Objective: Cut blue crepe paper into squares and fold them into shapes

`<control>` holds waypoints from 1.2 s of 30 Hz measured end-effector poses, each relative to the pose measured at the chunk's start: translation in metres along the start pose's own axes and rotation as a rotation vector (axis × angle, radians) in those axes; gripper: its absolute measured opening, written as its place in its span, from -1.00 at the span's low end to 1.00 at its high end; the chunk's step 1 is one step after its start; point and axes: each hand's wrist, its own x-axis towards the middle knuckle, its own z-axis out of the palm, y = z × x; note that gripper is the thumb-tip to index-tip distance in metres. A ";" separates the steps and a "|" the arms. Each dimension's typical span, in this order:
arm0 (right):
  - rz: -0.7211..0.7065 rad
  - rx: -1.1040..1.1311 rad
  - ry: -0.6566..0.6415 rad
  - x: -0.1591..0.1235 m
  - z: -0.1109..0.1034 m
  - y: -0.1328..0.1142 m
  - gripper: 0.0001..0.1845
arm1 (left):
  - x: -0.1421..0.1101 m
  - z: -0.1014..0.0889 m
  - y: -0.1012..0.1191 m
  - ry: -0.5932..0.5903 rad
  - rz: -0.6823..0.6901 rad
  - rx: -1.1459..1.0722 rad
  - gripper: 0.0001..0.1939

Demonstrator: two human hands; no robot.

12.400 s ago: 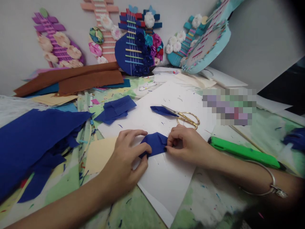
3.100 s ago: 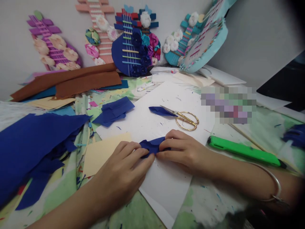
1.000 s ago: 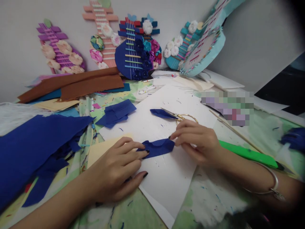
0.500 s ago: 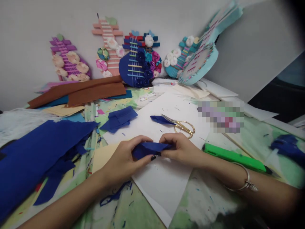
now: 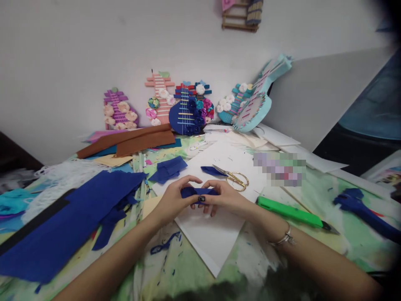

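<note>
A small piece of dark blue crepe paper [image 5: 205, 192] is held between both hands, a little above a white sheet [image 5: 216, 246]. My left hand [image 5: 177, 198] is closed on its left end, thumb in front. My right hand [image 5: 227, 198] pinches the right end, and the two thumb tips meet at the middle. Fingers hide part of the piece. Just beyond lie gold-handled scissors [image 5: 236, 180], their blades over a blue paper scrap [image 5: 209, 170]. More cut blue pieces [image 5: 169, 169] rest in a pile at the sheet's left edge.
A green utility knife [image 5: 291, 211] with its blade out lies right of the sheet. A large blue crepe sheet [image 5: 62, 230] covers the left side. Brown paper [image 5: 144, 142] lies behind. Decorated paper guitars [image 5: 183, 115] lean on the wall. Blue tape-like material [image 5: 354, 205] is far right.
The blue piece, earlier flat on the white sheet under my fingers, is now lifted and held in both hands. My hands have drawn together. The camera view has tilted up and back.
</note>
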 end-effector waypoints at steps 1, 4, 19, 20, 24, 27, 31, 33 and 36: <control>-0.008 0.015 0.018 0.002 0.001 0.001 -0.59 | 0.000 -0.001 0.000 -0.008 0.016 -0.003 -0.63; -0.034 0.043 0.064 0.005 0.000 0.006 -0.58 | -0.001 -0.004 -0.003 -0.053 0.040 -0.026 -0.63; -0.133 0.067 0.054 -0.006 0.000 0.016 -0.67 | -0.007 -0.006 -0.029 0.072 0.050 -0.224 -0.53; -0.141 0.070 0.058 -0.006 0.000 0.016 -0.68 | -0.008 -0.006 -0.028 0.064 0.042 -0.230 -0.52; -0.177 0.077 0.072 -0.008 0.001 0.014 -0.72 | -0.011 -0.003 -0.020 0.008 0.004 -0.245 -0.65; -0.199 0.095 0.098 -0.011 0.003 0.011 -0.73 | -0.014 -0.003 -0.014 -0.018 -0.009 -0.246 -0.67; -0.200 0.142 0.093 -0.014 0.004 0.008 -0.74 | -0.017 -0.006 -0.006 0.014 0.017 -0.255 -0.71; -0.200 0.164 0.084 -0.015 0.005 0.008 -0.75 | -0.019 -0.006 -0.003 0.017 0.025 -0.261 -0.69; -0.209 0.177 0.073 -0.015 0.007 0.008 -0.76 | -0.020 -0.003 -0.001 -0.017 0.006 -0.267 -0.63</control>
